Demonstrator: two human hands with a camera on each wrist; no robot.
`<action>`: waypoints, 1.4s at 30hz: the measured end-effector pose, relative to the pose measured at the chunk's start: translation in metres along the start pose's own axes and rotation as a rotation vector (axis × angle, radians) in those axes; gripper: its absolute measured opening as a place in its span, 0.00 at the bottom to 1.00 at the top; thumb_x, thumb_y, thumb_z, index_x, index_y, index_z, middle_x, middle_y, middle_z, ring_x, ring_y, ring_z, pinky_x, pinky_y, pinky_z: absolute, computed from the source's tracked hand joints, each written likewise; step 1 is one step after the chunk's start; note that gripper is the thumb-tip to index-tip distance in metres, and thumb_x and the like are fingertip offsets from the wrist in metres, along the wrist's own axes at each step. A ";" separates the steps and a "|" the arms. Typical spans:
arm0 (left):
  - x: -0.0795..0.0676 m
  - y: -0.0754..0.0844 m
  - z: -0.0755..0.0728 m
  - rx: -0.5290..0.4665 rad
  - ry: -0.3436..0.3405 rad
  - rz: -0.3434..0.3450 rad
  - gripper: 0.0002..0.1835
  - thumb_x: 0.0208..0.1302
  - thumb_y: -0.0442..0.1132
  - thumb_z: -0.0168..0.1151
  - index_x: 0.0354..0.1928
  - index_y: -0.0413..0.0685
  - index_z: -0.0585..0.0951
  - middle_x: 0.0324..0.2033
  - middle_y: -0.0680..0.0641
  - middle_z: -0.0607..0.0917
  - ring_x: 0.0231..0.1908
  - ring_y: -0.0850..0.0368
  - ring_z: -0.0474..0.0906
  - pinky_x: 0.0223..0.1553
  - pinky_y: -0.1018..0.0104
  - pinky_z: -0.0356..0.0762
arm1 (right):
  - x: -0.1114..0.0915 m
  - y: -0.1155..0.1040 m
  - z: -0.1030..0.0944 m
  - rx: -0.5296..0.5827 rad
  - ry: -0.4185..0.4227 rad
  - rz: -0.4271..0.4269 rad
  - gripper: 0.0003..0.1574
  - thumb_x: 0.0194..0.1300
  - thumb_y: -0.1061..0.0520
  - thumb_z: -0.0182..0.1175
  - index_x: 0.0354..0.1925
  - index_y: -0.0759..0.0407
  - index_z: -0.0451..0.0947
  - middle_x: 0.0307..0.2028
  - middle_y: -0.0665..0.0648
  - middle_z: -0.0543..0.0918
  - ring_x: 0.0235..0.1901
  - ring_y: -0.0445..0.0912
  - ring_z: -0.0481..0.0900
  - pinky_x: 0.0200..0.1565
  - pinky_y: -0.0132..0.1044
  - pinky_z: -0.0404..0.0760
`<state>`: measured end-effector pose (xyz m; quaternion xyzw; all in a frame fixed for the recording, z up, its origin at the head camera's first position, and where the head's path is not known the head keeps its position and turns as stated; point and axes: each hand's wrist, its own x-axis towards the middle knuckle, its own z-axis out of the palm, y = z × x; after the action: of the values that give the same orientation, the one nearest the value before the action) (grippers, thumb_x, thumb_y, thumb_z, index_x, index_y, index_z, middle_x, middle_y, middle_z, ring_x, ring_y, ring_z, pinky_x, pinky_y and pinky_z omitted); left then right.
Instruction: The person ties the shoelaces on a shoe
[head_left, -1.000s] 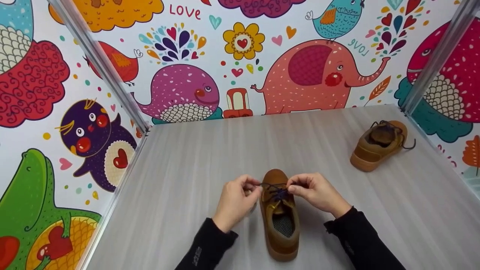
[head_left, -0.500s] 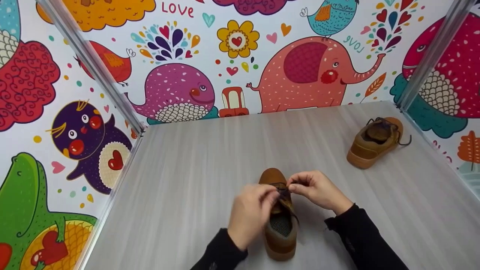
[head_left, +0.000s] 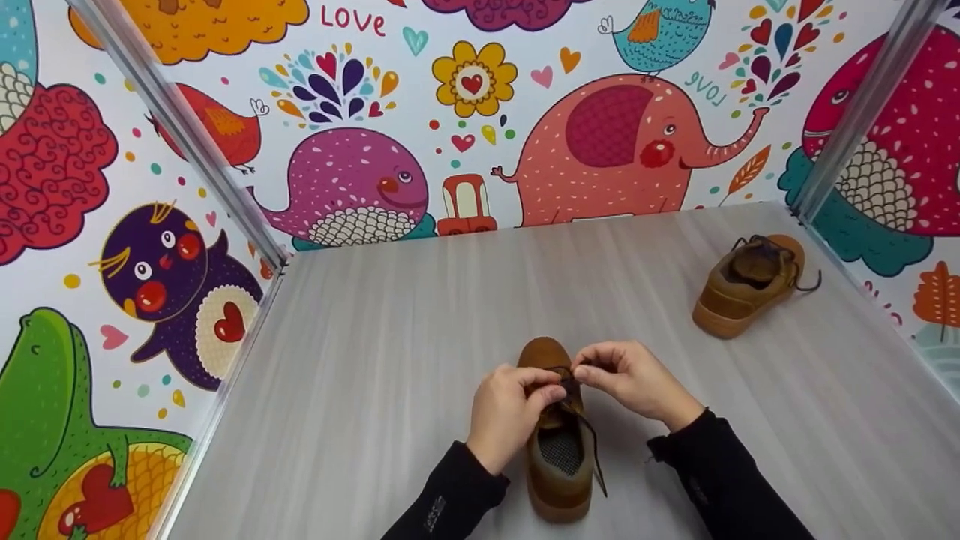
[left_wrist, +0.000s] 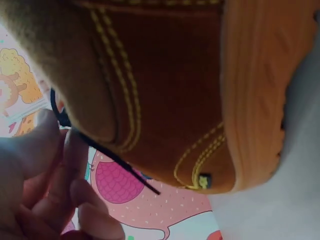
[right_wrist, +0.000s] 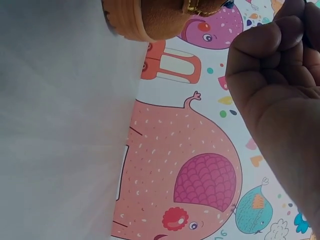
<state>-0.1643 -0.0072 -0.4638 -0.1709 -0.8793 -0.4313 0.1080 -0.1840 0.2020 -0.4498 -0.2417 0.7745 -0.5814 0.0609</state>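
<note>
A brown shoe [head_left: 561, 498] with dark laces stands on the floor, toe away from me. Over its lacing, my left hand [head_left: 508, 411] pinches a dark shoelace [left_wrist: 113, 156] between thumb and finger. Just to the right, my right hand [head_left: 637, 381] pinches lace too, fingertips close to the left ones. One lace end [head_left: 598, 459] hangs down the shoe's right side past the opening. Yellow stitching and the tan sole [left_wrist: 255, 100] show in the left wrist view. Fingers cover most of the knot area, so how the laces cross is hidden.
A second brown shoe [head_left: 746, 285] sits at the back right, laces loose. The pale wood-grain surface [head_left: 405, 315] is bounded by printed panels [head_left: 360, 180] at the back and sides, with metal posts [head_left: 187, 135] at the corners.
My left hand has moved right from the shoe's left side to over the lacing, carrying lace. A lace end now hangs along the right side. My right hand has hardly moved.
</note>
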 end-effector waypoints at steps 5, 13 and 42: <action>-0.001 0.006 0.003 0.104 0.016 0.055 0.13 0.50 0.54 0.70 0.37 0.59 0.87 0.29 0.64 0.84 0.31 0.66 0.72 0.32 0.71 0.69 | 0.003 0.007 0.003 -0.003 0.030 -0.037 0.07 0.67 0.60 0.58 0.38 0.63 0.81 0.33 0.60 0.84 0.31 0.44 0.79 0.33 0.33 0.78; 0.000 0.002 0.009 0.072 0.022 0.040 0.07 0.60 0.49 0.66 0.36 0.57 0.85 0.28 0.62 0.82 0.30 0.66 0.72 0.31 0.72 0.69 | 0.006 0.022 0.007 0.060 0.043 -0.036 0.09 0.66 0.54 0.60 0.40 0.57 0.82 0.34 0.58 0.84 0.32 0.53 0.82 0.34 0.36 0.81; -0.008 -0.023 0.014 -0.589 -0.027 -0.194 0.09 0.62 0.42 0.64 0.40 0.44 0.81 0.35 0.49 0.84 0.30 0.61 0.76 0.30 0.74 0.73 | -0.029 0.024 -0.022 -0.302 -0.209 0.068 0.04 0.65 0.49 0.59 0.38 0.43 0.80 0.33 0.43 0.83 0.32 0.37 0.79 0.34 0.32 0.78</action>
<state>-0.1669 -0.0102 -0.4914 -0.1160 -0.7301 -0.6734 0.0004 -0.1745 0.2392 -0.4707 -0.2809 0.8502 -0.4277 0.1237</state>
